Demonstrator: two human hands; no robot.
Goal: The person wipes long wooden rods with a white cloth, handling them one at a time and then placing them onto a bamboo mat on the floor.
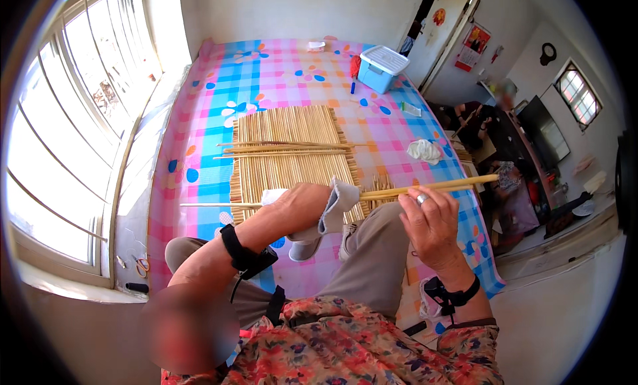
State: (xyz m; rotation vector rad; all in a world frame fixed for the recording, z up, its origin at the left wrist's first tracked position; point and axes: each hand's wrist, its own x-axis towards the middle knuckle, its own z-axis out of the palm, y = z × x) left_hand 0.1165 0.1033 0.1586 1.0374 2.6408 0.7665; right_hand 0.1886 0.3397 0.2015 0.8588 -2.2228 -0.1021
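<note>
Across my lap lie long pale-yellow stalks [475,180], held roughly level. A grey-white cloth [340,202] is wrapped around them, and my left hand [307,202] is closed on that cloth, its fingertips mostly hidden. My right hand [432,219], with a ring on one finger, pinches the stalks near their right end. A thin pale stalk end [216,205] sticks out left of my left hand. Beyond my hands lies a mat of thin straw-coloured stalks [292,126], with several loose stalks [286,147] laid across it.
A checkered flowered sheet [199,119] covers the surface I sit on. A blue box with a white lid [382,69] stands far right, and a crumpled white cloth [424,151] lies nearer. Scissors [141,265] rest by the barred window. Other people [473,122] sit at the right.
</note>
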